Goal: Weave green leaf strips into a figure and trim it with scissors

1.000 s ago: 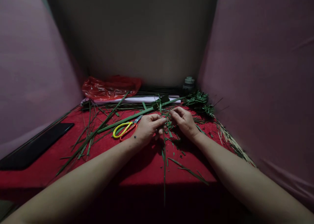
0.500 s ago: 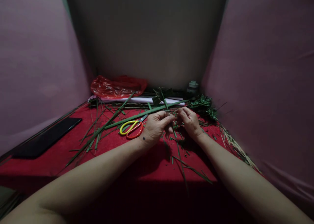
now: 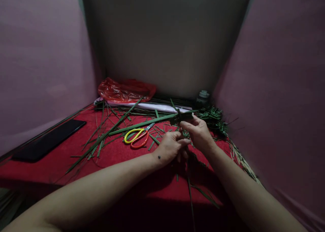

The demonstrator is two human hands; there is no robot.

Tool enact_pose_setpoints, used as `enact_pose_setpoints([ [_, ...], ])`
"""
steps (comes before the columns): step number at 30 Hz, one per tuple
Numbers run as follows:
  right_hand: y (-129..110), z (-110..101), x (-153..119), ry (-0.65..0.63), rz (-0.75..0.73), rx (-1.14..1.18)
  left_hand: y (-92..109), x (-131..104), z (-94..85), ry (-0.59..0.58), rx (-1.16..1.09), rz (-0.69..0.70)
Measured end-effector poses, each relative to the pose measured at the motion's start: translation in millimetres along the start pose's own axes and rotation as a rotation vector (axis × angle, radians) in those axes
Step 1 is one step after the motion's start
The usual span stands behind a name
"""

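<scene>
Above the red-clothed desk [image 3: 48,169], nearer its right edge than its left, a dark-green flat leaf piece [image 3: 185,117] is pinched by the right hand [image 3: 200,132]; the left hand [image 3: 171,146] curls just below, its fingers around what I can't tell. It looks light, springy, easily creased; best gripped mid-piece, not by thin tips.
</scene>
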State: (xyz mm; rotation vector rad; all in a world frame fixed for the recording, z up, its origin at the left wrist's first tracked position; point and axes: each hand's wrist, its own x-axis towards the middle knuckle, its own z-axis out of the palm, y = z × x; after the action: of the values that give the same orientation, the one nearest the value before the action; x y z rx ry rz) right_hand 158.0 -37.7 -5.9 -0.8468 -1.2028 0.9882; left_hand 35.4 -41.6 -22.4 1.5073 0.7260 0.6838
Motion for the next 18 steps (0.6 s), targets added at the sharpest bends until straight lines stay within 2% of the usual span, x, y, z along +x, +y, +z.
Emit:
enact_pose_setpoints([
  [5,-2.1,-2.9,4.1,0.000,0.079,0.058,6.4,-5.3,-3.4,-0.085,0.067,-0.015],
  [7,-7.5,-6.4,5.9,-0.048,0.126,0.084,15.6,-6.6,-12.7,-0.056,0.106,-0.022],
  [8,-10.2,-8.3,6.9,-0.067,0.164,0.083,21.0,-6.5,-18.7,-0.014,0.123,-0.009],
  [10,-14.3,-11.6,9.4,-0.074,0.249,0.073,31.6,-4.7,-31.5,0.175,0.136,0.050],
  [12,-15.6,-13.4,11.7,-0.081,0.333,0.075,39.1,-1.7,-42.5,0.303,0.095,0.126],
  [15,-13.0,-11.7,12.9,-0.169,0.435,0.098,41.0,2.2,-51.3,0.268,0.052,0.158],
  [18,-6.6,-6.4,10.0,-0.248,0.467,0.135,35.1,3.7,-52.2,0.198,0.019,0.088],
])
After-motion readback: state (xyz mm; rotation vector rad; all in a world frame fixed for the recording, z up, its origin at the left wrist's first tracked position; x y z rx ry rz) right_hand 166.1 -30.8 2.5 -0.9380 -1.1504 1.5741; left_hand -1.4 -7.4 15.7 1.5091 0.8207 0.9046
